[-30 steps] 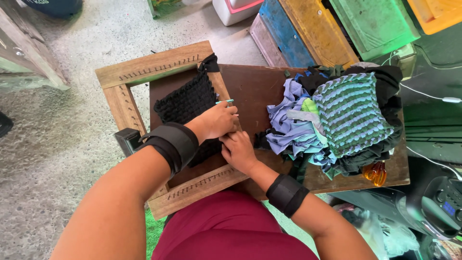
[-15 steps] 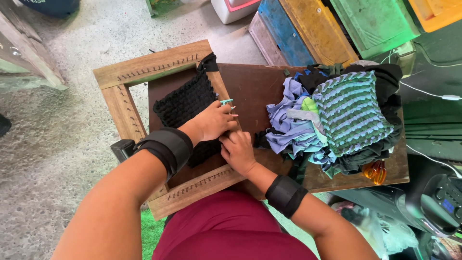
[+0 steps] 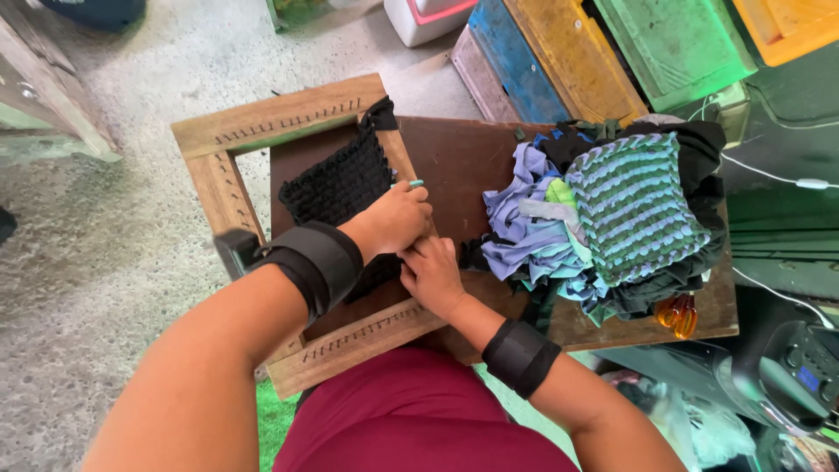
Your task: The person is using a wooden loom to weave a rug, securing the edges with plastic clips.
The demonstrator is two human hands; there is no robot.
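A square wooden loom frame with rows of nails lies on a dark brown board. A black woven piece is stretched across its right half. My left hand rests on the frame's right bar, closed around a thin green hook tool. Just below it my right hand pinches the black weave at the frame's edge. Both wrists wear black bands.
A pile of fabric strips topped by a striped green and purple woven square sits on the board's right side. Orange-handled scissors lie by its front edge. Coloured wooden crates stand beyond. Concrete floor lies left.
Both hands stay at the frame's right bar; the left hand has shifted slightly, and the green hook's tip shows above its fingers.
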